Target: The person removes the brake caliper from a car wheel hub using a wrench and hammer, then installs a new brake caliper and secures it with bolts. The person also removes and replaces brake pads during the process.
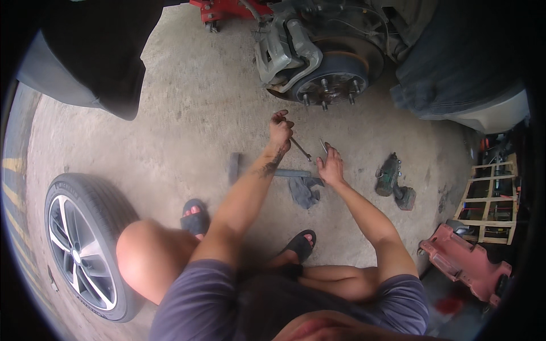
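My left hand point(280, 131) is closed around a slim dark wrench point(301, 149), whose far end points down and right toward my other hand. In my right hand point(331, 167) a short, thin metal piece point(323, 146) sticks up at the fingers; its kind is too small to make out. Both hands are above the concrete floor, below the brake disc point(341, 71) and its silver caliper point(281, 50). Studs stick out of the hub point(330, 88). Under my forearms lie a hammer point(235, 167) and a crumpled grey cloth or glove point(305, 193), partly under the hammer's handle.
A green cordless impact wrench point(388, 176) lies to the right. A wheel with its tyre point(79, 250) is at my left knee. Car body panels point(91, 62) overhang the upper left. A red jack point(227, 11) stands behind; a red creeper-like board point(463, 264) and wooden rack point(489, 199) are at right.
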`<act>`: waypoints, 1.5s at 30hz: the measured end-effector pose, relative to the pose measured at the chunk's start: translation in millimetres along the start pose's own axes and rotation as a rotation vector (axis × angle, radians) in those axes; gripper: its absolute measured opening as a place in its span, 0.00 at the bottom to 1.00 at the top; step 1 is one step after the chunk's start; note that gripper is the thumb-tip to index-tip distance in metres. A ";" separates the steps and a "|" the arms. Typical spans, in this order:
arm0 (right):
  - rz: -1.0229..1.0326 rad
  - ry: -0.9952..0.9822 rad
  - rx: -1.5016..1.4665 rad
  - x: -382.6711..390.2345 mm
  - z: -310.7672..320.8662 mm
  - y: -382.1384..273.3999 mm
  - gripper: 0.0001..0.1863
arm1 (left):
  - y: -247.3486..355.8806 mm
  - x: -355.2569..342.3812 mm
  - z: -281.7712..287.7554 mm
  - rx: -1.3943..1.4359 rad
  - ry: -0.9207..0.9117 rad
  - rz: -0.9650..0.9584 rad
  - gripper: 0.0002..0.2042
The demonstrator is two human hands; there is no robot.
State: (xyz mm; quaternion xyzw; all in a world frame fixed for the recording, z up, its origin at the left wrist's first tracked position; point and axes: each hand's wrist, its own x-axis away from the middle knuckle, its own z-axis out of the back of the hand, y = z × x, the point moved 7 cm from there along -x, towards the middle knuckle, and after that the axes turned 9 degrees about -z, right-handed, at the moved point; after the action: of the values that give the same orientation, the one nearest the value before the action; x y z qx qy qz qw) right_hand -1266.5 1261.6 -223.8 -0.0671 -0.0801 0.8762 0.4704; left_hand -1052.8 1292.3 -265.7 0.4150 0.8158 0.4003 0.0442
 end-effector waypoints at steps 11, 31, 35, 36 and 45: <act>0.234 -0.509 -0.589 -9.7 95.9 -182.5 0.12 | 139.1 93.7 -24.7 -0.315 -0.094 -0.466 0.22; 0.506 0.259 0.764 -198.8 360.4 -284.1 0.09 | 321.7 -14.5 -155.0 -0.884 -0.174 -1.318 0.14; 0.542 0.257 0.852 -193.6 356.7 -301.1 0.08 | 320.3 -23.4 -150.5 -0.835 -0.216 -1.251 0.13; 0.563 0.274 0.861 -195.3 358.0 -300.4 0.08 | 316.8 -29.7 -151.0 -0.843 -0.217 -1.218 0.13; 0.425 0.426 0.848 -187.9 380.7 -303.4 0.12 | 307.9 -39.7 -150.6 -0.776 -0.314 -1.179 0.12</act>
State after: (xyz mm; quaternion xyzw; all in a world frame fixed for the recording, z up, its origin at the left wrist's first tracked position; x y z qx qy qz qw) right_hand -990.1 1240.5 218.3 -0.0625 0.3947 0.8749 0.2736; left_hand -890.2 1274.3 38.1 -0.0872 0.6870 0.5066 0.5136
